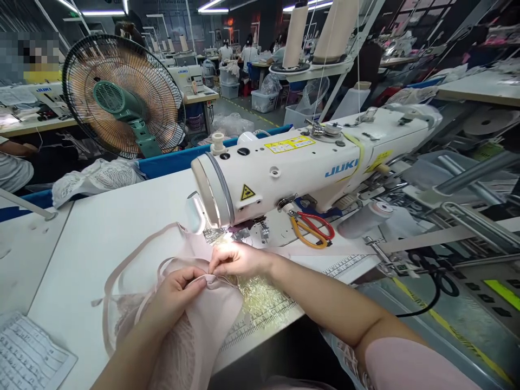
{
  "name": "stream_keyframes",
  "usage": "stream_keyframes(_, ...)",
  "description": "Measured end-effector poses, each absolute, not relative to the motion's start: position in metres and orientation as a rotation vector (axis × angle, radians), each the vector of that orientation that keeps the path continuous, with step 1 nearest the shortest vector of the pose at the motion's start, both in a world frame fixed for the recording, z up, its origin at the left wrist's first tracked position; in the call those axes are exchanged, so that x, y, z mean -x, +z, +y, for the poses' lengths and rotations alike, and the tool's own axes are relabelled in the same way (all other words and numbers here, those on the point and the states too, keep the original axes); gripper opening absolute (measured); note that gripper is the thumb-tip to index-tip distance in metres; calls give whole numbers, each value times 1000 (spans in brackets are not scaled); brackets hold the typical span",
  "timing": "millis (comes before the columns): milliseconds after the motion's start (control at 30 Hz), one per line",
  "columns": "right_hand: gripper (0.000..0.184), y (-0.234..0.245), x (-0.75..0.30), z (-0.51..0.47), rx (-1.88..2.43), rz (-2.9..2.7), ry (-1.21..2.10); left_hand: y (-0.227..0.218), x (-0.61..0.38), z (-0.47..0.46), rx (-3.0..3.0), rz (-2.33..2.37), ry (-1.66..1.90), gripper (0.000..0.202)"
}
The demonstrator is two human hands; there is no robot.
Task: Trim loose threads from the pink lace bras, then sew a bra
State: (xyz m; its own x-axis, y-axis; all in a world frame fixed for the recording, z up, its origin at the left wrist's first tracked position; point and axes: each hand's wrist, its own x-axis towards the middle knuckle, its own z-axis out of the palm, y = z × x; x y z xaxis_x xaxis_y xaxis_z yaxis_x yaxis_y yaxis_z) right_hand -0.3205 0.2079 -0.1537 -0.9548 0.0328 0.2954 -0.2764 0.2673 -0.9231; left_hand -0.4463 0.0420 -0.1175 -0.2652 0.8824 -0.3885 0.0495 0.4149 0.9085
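Between my two hands is a pale pink bra (221,306) with lace panels, its lower part hanging over the table's front edge. My left hand (179,295) pinches the fabric edge between thumb and fingers. Just right of it, my right hand (231,259) pinches the same edge with its fingertips. A pink strap (134,254) loops out to the left on the white table. Directly behind my hands stands a white sewing machine (260,173), its lamp lighting the needle area. The needle itself is hidden behind my right hand.
Scissors (311,230) with red and orange handles lie beside the machine. Thread trimmings (264,303) cover a printed ruler near the front edge. A paper sheet (32,352) lies at left, a fan (122,100) stands behind, and a thread cone (365,219) is at right.
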Motion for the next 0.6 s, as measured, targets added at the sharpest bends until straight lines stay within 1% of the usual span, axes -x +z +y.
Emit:
stream_keyframes(167, 7, -147, 315, 208, -152, -2298, 1786, -116, 443, 43, -795, 1626, 1020, 22)
stream_keyframes(267, 6, -147, 313, 207, -211, -2350, 1680, -113, 440, 43, -794, 1620, 998, 23)
stream_keyframes(400, 9, -149, 313, 206, -279, -2363, 1522, -110, 438, 43, -835, 1649, 974, 24)
stream_keyframes(600, 7, -150, 313, 205, -288, -2323, 1510, -112, 438, 43, -879, 1659, 947, 25)
